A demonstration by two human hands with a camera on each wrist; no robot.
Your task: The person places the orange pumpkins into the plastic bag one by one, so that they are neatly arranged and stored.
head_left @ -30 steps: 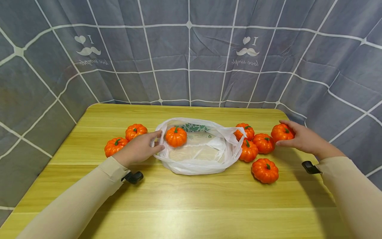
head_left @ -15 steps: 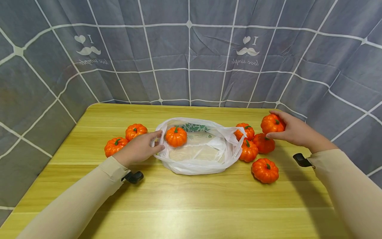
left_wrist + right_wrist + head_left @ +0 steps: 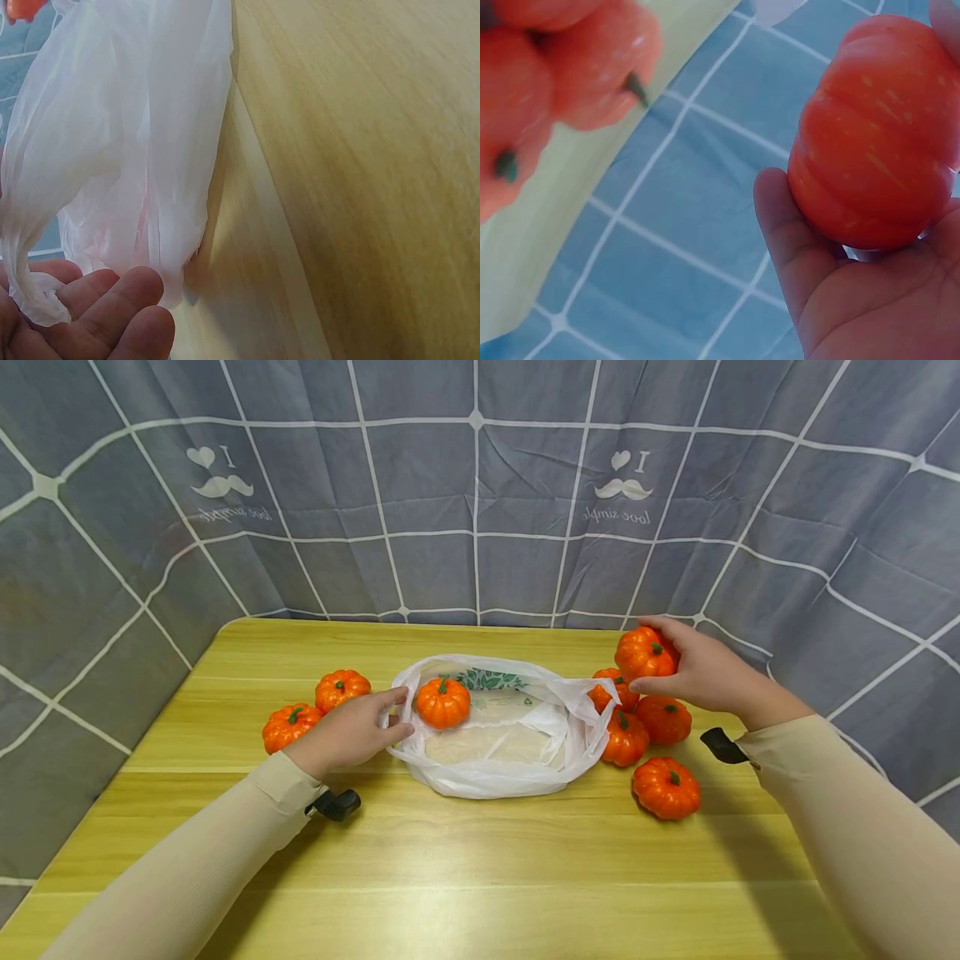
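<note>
My right hand grips a small orange pumpkin above the table, over the right-hand cluster. In the right wrist view the thumb and fingers lie around that pumpkin. At the left rim of a white plastic bag, my left hand holds the bag's edge between thumb and fingers. The left wrist view shows the bag's handle passing between thumb and fingers. Inside the mouth of the bag, at its left, sits another pumpkin. The bag stands wide at the top, with green leaf print within.
Two pumpkins lie left of the bag, one behind the other. Right of it are several more, one against the bag and one nearer the front. A grey checked curtain surrounds the wooden table.
My right hand has lifted its pumpkin from the right end of the cluster and carried it leftward. The left hand and the bag have stayed in place.
</note>
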